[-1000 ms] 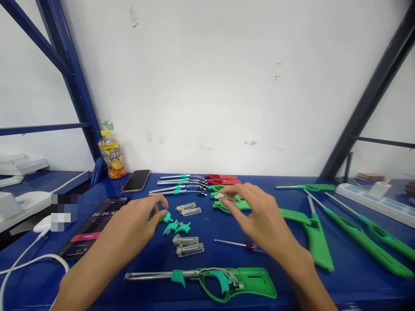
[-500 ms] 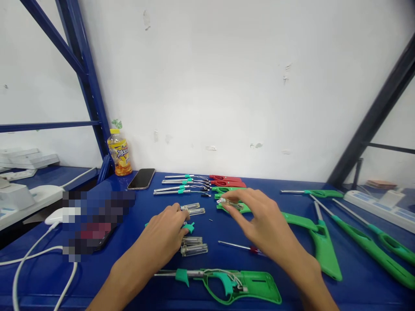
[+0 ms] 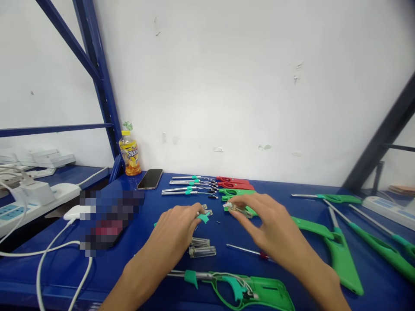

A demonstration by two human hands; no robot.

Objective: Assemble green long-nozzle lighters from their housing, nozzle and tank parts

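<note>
My left hand [image 3: 177, 228] pinches a small teal plastic trigger [image 3: 204, 217] between thumb and fingertips, just above the table. Across from it, my right hand [image 3: 264, 220] grips a clear lighter fuel tank [image 3: 244, 211], its white valve end [image 3: 228, 205] pointing left. Below my left fingers lie more clear tanks [image 3: 202, 251]. An opened green lighter half-shell [image 3: 269, 288] rests at the front, with a metal tube, wires and a teal trigger inside. A screwdriver [image 3: 241, 249] with a red handle lies partly under my right hand.
Metal tubes with wires [image 3: 181, 183] and red shell halves [image 3: 235, 180] are lined up at the back. Green lighters [image 3: 346, 263] lie on the right. A phone [image 3: 150, 179], a bottle [image 3: 130, 153] and white cables [image 3: 42, 263] are on the left.
My left hand has lifted and moved right with the teal trigger, nearer the right hand, which keeps hold of the fuel tank. The whole view has shifted slightly.
</note>
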